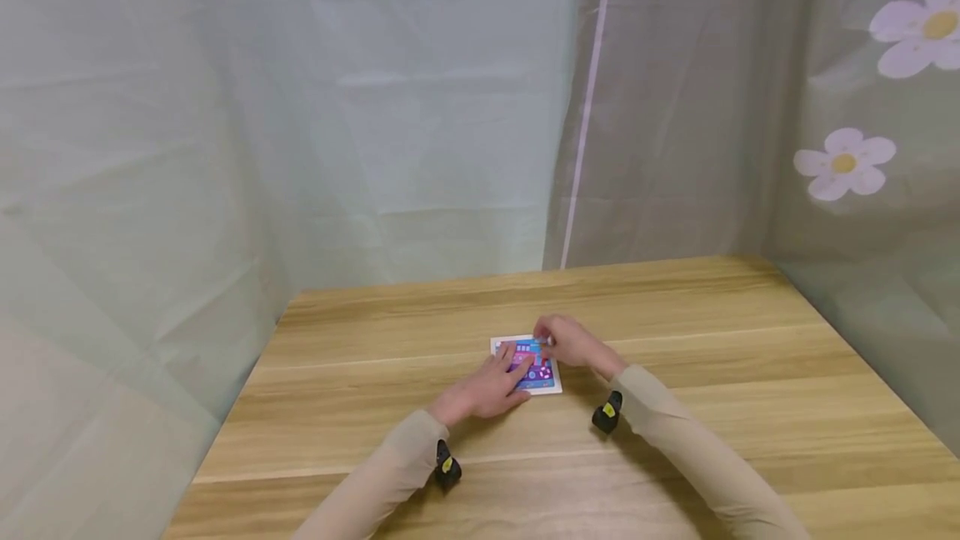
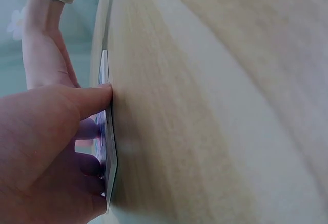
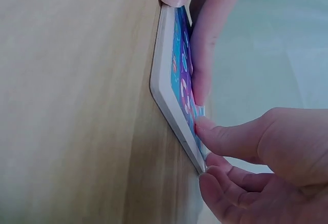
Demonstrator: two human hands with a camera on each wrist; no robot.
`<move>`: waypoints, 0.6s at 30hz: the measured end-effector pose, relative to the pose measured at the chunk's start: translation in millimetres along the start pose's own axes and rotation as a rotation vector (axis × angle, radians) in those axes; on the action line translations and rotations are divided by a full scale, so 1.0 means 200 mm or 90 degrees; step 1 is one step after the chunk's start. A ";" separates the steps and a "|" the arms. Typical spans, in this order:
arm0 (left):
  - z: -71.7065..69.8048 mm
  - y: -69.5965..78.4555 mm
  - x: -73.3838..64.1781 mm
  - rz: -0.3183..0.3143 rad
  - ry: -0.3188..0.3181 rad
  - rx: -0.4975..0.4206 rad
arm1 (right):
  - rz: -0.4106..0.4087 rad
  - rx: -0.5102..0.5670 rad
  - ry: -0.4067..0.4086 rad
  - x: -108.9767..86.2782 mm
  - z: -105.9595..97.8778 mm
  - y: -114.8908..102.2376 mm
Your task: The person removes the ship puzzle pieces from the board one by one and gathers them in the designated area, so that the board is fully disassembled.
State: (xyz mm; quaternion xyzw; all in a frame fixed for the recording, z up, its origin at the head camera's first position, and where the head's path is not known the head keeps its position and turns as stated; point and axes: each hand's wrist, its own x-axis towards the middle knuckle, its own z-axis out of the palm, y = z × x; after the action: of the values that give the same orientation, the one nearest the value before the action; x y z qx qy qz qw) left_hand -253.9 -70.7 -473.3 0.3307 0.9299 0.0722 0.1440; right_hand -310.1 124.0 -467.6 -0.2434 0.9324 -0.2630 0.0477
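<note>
A thin, flat picture board [image 1: 556, 382] with a white border and a blue, purple and pink printed face lies on the wooden table. Across its left part, my left hand [image 1: 491, 384] rests with fingers spread over the picture and thumb at the near edge. My right hand [image 1: 572, 342] is at the far right corner, fingers bent. In the right wrist view, the right thumb [image 3: 220, 137] presses on the printed face while the other fingers curl at the board's edge. The left hand covers part of the picture. The left wrist view shows the board's side [image 2: 110, 152] low against the table.
The wooden table [image 1: 337, 407] extends around the board on all sides. Pale curtains [image 1: 420, 107] hang behind and beside it, with white flowers [image 1: 843, 163] on the right one. Each sleeve carries a black wrist camera, the left one [image 1: 447, 467] and the right one [image 1: 607, 412].
</note>
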 end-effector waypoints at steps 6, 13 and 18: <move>0.00 0.00 0.00 -0.006 -0.004 0.005 | -0.003 0.013 -0.010 0.01 -0.01 0.01; 0.01 0.00 0.00 -0.005 -0.005 0.022 | -0.001 0.023 -0.014 0.01 -0.01 0.02; 0.02 -0.01 0.00 -0.003 -0.003 0.023 | -0.007 0.024 -0.010 0.02 0.00 0.03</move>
State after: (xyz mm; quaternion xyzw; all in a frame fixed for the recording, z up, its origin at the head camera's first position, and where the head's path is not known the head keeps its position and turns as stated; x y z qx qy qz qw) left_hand -254.9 -72.5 -477.0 0.3315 0.9313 0.0544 0.1405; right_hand -316.7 125.9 -470.3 -0.2497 0.9254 -0.2792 0.0579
